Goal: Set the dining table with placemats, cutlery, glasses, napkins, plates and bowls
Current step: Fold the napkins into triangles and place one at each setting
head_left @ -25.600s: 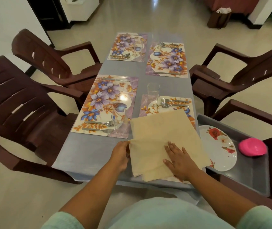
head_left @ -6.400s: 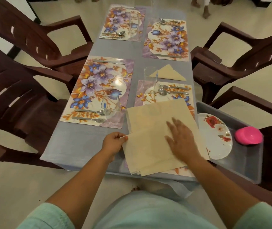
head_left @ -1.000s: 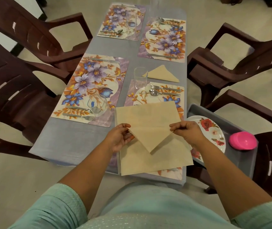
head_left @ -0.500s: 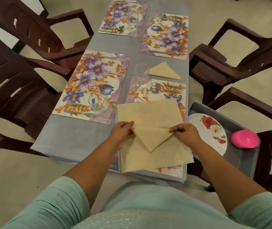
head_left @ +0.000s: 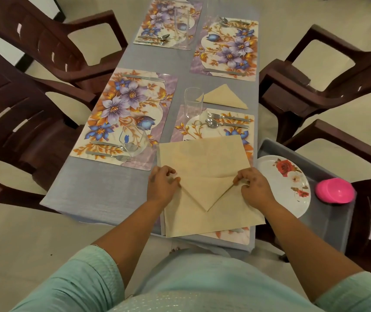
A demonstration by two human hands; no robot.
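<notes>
A beige napkin folded into a downward triangle (head_left: pixel 207 192) lies on a stack of flat beige napkins (head_left: pixel 202 154) over the near right floral placemat (head_left: pixel 245 236). My left hand (head_left: pixel 161 184) pinches its left corner. My right hand (head_left: pixel 254 184) pinches its right corner. Another folded napkin (head_left: pixel 224 97) lies beyond that placemat, beside a tall glass (head_left: pixel 193 104), a fork (head_left: pixel 227 117) and a spoon (head_left: pixel 223 124). The near left placemat (head_left: pixel 126 109) carries cutlery and a tilted-looking glass (head_left: pixel 132 140).
Two more placemats (head_left: pixel 227 48) with cutlery and glasses sit at the far end. A grey tray (head_left: pixel 333 224) on the right chair holds a rose-patterned plate (head_left: pixel 286 183) and a pink bowl (head_left: pixel 334 190). Brown plastic chairs (head_left: pixel 33 55) flank both sides.
Both hands keep pinching the folded napkin's corners and have pressed the triangle flat on the stack. The view has shifted slightly.
</notes>
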